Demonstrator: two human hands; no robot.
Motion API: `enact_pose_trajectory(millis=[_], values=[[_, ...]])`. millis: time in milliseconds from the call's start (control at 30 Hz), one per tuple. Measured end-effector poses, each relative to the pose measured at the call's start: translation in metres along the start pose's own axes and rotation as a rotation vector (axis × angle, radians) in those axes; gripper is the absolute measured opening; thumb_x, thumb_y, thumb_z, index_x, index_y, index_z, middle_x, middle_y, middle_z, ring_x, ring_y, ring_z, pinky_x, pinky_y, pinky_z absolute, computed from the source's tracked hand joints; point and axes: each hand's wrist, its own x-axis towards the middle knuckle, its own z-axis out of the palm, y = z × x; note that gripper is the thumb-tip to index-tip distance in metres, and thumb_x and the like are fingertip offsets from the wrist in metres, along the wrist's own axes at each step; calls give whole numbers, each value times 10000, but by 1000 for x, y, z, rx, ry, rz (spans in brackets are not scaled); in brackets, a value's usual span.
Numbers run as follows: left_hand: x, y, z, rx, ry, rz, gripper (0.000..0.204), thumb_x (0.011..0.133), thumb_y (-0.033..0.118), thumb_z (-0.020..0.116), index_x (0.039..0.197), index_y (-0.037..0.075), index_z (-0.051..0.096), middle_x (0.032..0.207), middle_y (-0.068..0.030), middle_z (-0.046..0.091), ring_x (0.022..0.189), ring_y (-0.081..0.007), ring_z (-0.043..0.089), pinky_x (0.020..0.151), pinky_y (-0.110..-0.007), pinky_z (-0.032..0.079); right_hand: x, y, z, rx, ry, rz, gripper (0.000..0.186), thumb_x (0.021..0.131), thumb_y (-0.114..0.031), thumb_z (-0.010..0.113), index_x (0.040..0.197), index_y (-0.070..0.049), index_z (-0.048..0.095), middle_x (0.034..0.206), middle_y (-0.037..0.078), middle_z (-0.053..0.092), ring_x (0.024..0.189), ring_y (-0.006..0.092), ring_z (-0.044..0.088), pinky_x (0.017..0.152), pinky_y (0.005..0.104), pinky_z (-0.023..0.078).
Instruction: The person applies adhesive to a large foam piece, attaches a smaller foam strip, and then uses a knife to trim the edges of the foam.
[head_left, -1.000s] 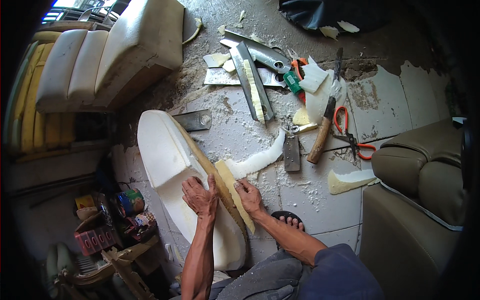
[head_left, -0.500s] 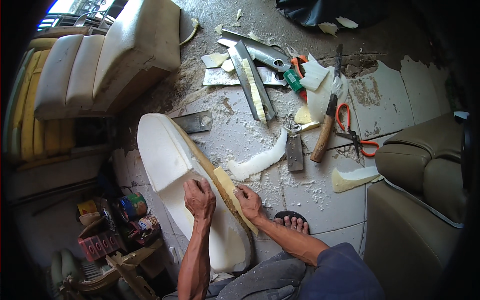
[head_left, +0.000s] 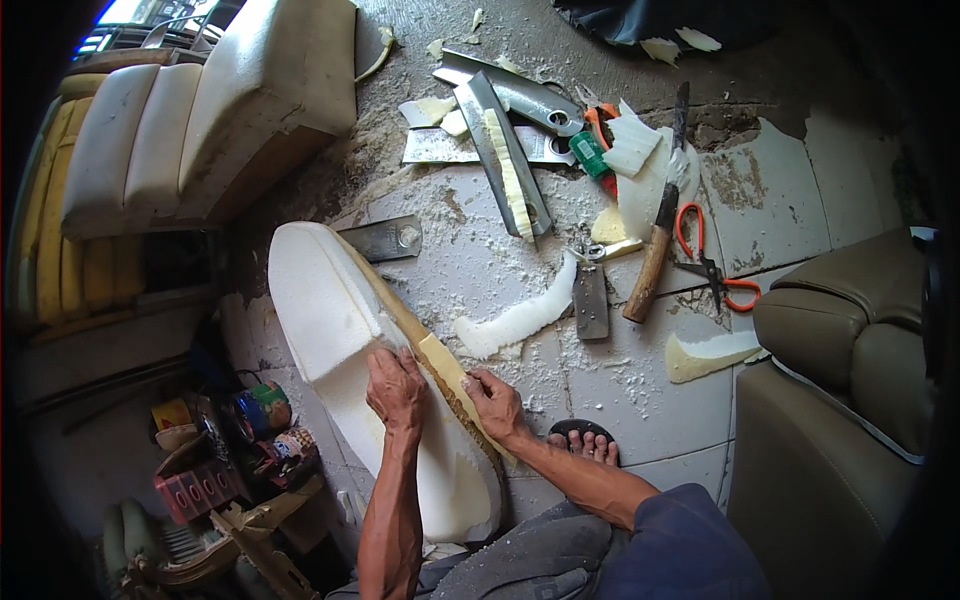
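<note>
A long white foam seat pad (head_left: 335, 300) with a brown side edge lies aslant in front of me, near my legs. My left hand (head_left: 398, 390) rests on its top, fingers curled close to the edge; what they hold, if anything, is hidden. Along the brown side runs a pale yellow foam strip (head_left: 440, 362). My right hand (head_left: 493, 405) pinches that strip from the right, thumb on top, against the pad's side.
Foam scraps such as a curved white piece (head_left: 520, 318) litter the tiled floor. Beyond lie metal plates (head_left: 500, 150), a wooden-handled knife (head_left: 655, 255), orange-handled scissors (head_left: 715, 270) and a green can (head_left: 590, 157). A brown seat (head_left: 830, 400) stands right; a white seat (head_left: 260, 100) stands left.
My left hand has shifted slightly toward the pad's edge and its fingers have moved closer to the strip. The strip sits a little lower, closer against the side; my right hand moved slightly left.
</note>
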Motion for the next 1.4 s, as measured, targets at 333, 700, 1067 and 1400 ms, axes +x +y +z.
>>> enact_pose_trajectory(millis=[333, 700, 1067, 1400], values=[[1, -3, -4, -11, -64, -27, 315, 1047, 318, 540, 939, 27, 487, 922, -226, 538, 786, -475, 610, 663, -574, 477, -5, -3, -2, -46, -41, -22, 456, 1007, -431, 640, 1280, -67, 676, 1074, 167, 750, 982, 241, 710, 853, 351, 551], [2, 0, -6, -36, -53, -25, 332, 1058, 343, 520, 943, 34, 484, 908, -228, 547, 770, -491, 604, 657, -581, 470, -9, -12, 0, -34, -32, -118, 431, 1013, -410, 633, 1275, -72, 688, 1097, 189, 737, 1001, 302, 728, 865, 375, 556], [0, 3, -6, -36, -70, -67, 351, 1062, 361, 508, 957, 27, 478, 918, -231, 541, 812, -492, 595, 695, -590, 461, -9, -19, 0, -215, -12, -254, 374, 982, -367, 674, 1215, -82, 738, 810, 165, 637, 779, 338, 672, 711, 420, 531], [-6, -2, -10, -130, -74, -36, 316, 994, 300, 624, 957, 18, 486, 931, -213, 522, 770, -457, 589, 686, -565, 463, -17, -32, 0, -322, -112, -275, 531, 985, -402, 643, 1321, 9, 653, 1416, 276, 475, 1271, 448, 529, 1084, 469, 456]])
